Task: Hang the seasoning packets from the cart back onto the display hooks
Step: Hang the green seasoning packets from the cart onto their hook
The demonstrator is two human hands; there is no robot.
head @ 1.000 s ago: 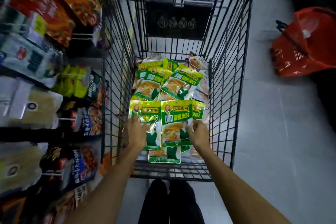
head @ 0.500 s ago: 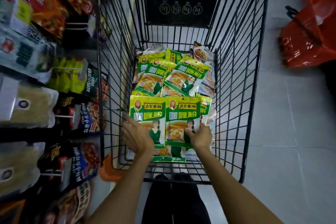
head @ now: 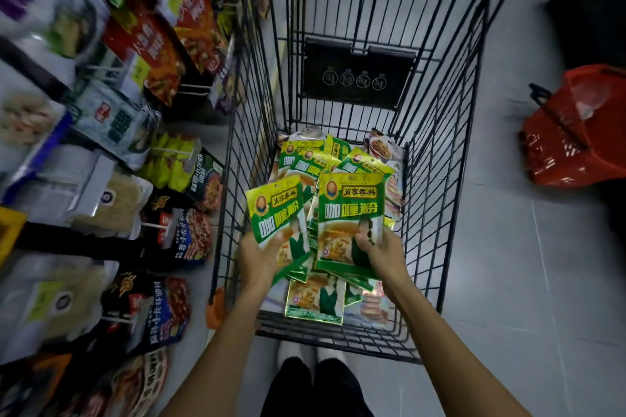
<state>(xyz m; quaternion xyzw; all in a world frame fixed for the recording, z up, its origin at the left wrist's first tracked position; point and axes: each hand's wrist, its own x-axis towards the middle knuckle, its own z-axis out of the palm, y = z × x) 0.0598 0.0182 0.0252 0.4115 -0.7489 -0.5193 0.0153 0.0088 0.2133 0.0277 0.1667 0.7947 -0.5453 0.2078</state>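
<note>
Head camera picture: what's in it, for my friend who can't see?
A left hand holds up one green packet and a right hand holds up a second green packet above a black wire cart with a pile of packets inside. Hanging packets fill the display on the left; a red basket sits on the floor at right.

Grey tiled floor (head: pixel 508 281), red plastic basket (head: pixel 576 139) at right, packed shelves (head: pixel 67 240) left

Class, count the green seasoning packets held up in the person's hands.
2: the left packet tilted in the left hand, the right packet upright in the right hand. More may be stacked behind them.
</note>
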